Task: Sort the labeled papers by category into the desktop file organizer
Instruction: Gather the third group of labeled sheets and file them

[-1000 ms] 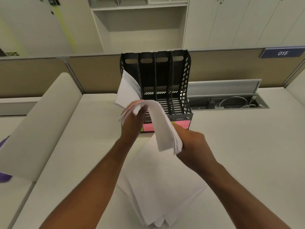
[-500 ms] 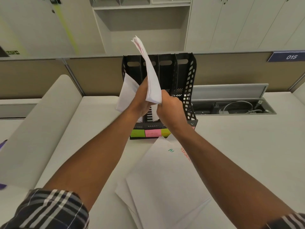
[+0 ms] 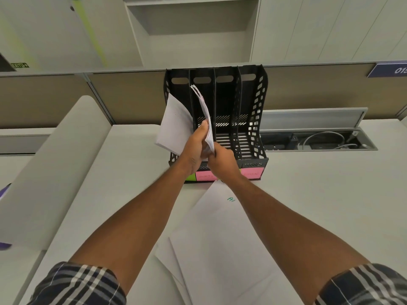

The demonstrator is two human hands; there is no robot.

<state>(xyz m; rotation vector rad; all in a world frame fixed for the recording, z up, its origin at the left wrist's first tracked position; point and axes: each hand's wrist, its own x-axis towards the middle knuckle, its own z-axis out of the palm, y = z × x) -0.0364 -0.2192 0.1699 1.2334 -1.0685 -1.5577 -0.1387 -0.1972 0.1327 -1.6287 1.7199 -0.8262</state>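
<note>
The white surface (image 3: 308, 183) carries everything here, with a recessed cable tray (image 3: 317, 140) let into it at the right rear, its lid raised and white cables coiled inside. At the back stands the black file organizer (image 3: 253, 119), four upright compartments with slotted floors and coloured labels (image 3: 252, 172) along its front edge: green at the left, pink on others; one is hidden behind the hands. The two right compartments show bare floors. A loose pile of papers (image 3: 220, 238) lies on the surface in front of the organizer, the top sheet bearing green handwriting near its far corner. A single white sheet (image 3: 174, 126) leans out of the leftmost compartment, tilted toward the left. A thin sheaf of papers (image 3: 203, 106) stands upright in the second compartment from the left. The left hand (image 3: 195, 146) curls round the sheaf's lower edge, thumb against it. The right hand (image 3: 222, 160) pinches the same sheaf's bottom corner, touching the left hand.
</note>
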